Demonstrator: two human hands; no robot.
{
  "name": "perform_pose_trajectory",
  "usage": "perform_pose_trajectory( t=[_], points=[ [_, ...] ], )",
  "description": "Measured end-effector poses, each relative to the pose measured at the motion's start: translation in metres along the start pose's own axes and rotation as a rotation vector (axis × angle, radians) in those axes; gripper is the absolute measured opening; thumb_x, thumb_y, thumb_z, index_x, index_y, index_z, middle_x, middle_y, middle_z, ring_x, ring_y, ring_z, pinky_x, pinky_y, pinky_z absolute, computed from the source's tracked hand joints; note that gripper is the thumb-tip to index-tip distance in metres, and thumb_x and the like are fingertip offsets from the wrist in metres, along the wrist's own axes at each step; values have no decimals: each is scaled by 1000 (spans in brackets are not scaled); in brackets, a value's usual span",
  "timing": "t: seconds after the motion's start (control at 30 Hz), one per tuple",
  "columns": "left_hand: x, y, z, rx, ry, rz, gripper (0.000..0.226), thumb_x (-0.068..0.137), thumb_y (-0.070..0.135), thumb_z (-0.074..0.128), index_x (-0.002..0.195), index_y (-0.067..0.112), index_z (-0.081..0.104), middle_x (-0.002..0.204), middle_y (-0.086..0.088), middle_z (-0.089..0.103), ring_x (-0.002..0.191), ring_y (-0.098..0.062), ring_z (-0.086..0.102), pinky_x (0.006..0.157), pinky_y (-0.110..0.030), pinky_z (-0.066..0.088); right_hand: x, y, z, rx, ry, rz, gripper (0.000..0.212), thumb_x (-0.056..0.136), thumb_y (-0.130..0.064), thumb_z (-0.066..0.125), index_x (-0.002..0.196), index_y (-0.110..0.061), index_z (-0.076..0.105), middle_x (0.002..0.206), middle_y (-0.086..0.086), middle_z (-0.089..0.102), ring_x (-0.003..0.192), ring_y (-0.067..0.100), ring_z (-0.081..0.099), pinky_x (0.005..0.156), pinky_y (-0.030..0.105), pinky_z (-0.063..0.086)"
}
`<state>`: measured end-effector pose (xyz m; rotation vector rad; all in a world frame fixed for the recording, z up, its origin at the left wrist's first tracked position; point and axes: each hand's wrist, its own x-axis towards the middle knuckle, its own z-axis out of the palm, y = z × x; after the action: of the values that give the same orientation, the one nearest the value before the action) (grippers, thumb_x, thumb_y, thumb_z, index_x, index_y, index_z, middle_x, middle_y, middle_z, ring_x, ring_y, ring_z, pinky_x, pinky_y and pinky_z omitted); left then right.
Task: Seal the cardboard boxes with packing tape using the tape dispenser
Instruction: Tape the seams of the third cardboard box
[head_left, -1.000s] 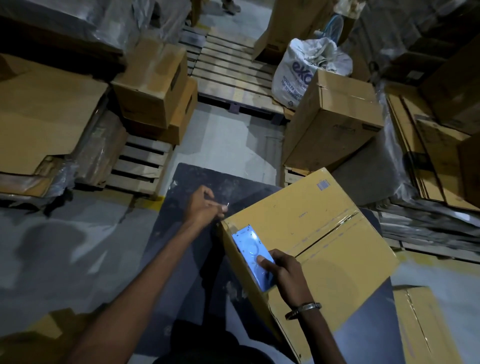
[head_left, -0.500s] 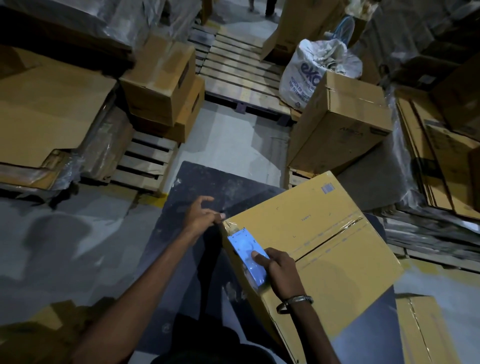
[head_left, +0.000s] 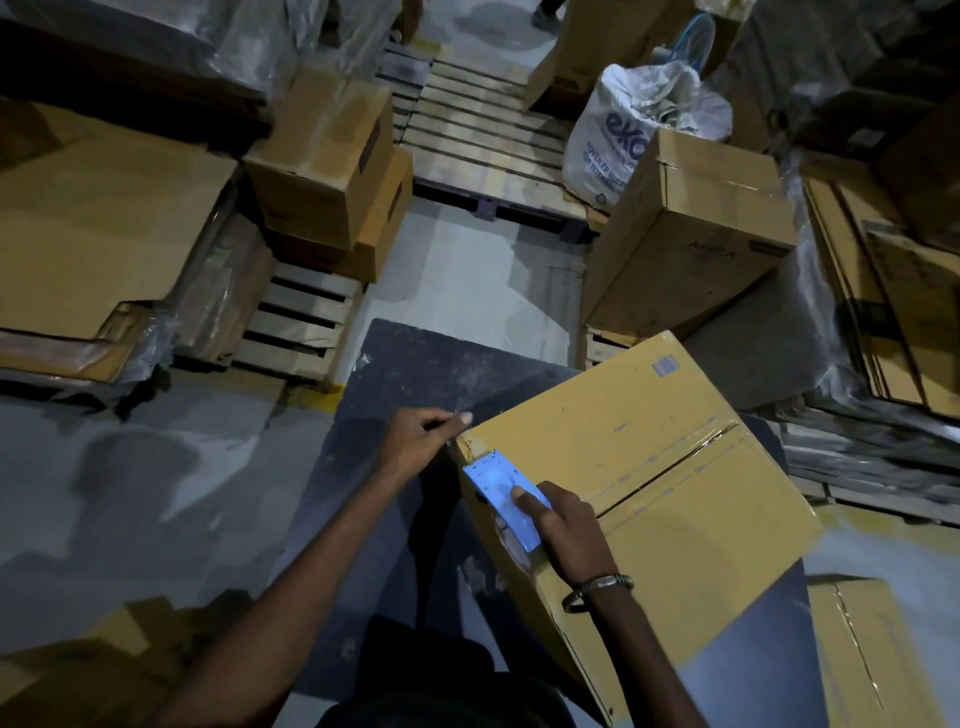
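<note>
The tape dispenser (head_left: 506, 493) is gripped by the right hand (head_left: 566, 530) at the near left edge of the cardboard box (head_left: 649, 493), its lower part hidden below that edge. Just beyond, the box's corner is pinched by the left hand (head_left: 421, 441); tape there is hard to make out. The box lies on a dark table (head_left: 415, 374), cut off at right.

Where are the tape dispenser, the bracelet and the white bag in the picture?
tape dispenser (head_left: 500, 488): head view, on its blue flat side.
bracelet (head_left: 602, 584): head view, on the metal band at the right wrist.
white bag (head_left: 618, 140): head view, on its printed front.
</note>
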<state>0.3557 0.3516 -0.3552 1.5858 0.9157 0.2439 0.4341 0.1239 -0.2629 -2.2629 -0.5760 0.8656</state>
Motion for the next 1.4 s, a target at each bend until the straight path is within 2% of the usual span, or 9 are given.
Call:
perform_pose_trajectory(
  t=[0.17,0.27,0.43,0.97,1.1,1.17,1.27,1.33,1.4],
  points=[
    [-10,0,12,97,21,81,29,70,68,82,87,45,83,85,22,78,83,1,74,87,-37,61,11,-9,3,-106,7,108,54,91,-56,66,62,-18,41,55,-3,43,57,22,43,57,36,30],
    [-8,-2,13,133,56,86,44,71,75,74,93,39,85,89,16,80,83,-3,75,82,-39,62,7,-18,14,-97,24,120,65,82,-59,75,55,-20,30,44,-6,30,48,16,31,53,34,20],
    [-8,-9,20,216,107,109,48,77,82,65,99,42,82,95,17,80,86,-6,76,80,-38,62,5,-12,18,-56,43,151,74,76,-67,77,48,-19,27,43,-6,25,42,11,26,52,32,20],
    [-16,4,19,435,193,99,39,86,76,65,99,44,82,96,11,80,92,-20,76,73,-35,60,-24,26,-10,-20,-68,260,71,78,-58,81,37,-19,38,45,-6,33,43,13,31,54,32,23],
    [-26,29,34,889,117,174,31,105,52,54,113,28,72,113,-3,76,109,-33,70,80,-39,55,-18,26,-14,9,-67,300,69,75,-53,85,33,-20,42,43,-10,36,41,10,32,48,28,21],
    [-27,43,44,850,59,264,46,105,57,51,137,26,63,137,-5,67,129,-31,61,95,-42,51,-21,24,-12,8,-49,318,66,75,-53,84,33,-20,45,41,-10,37,39,9,32,47,27,23],
    [-20,53,67,739,-122,197,73,106,65,36,163,19,35,164,-10,42,153,-30,35,118,-47,31,-25,23,-7,5,-43,337,65,72,-58,82,34,-20,44,41,-9,37,38,9,33,50,28,24],
    [-21,51,84,859,-104,166,79,106,69,18,164,18,30,164,-12,42,151,-31,36,119,-51,30,-26,25,-6,6,-39,338,65,71,-60,81,35,-21,43,41,-9,38,39,9,34,51,30,25],
    [-24,42,94,990,-33,207,84,103,69,13,156,13,45,147,-13,59,135,-33,53,106,-51,43,-27,26,-5,6,-37,331,67,68,-64,80,38,-19,41,43,-8,38,42,12,35,53,32,26]
  ],
)
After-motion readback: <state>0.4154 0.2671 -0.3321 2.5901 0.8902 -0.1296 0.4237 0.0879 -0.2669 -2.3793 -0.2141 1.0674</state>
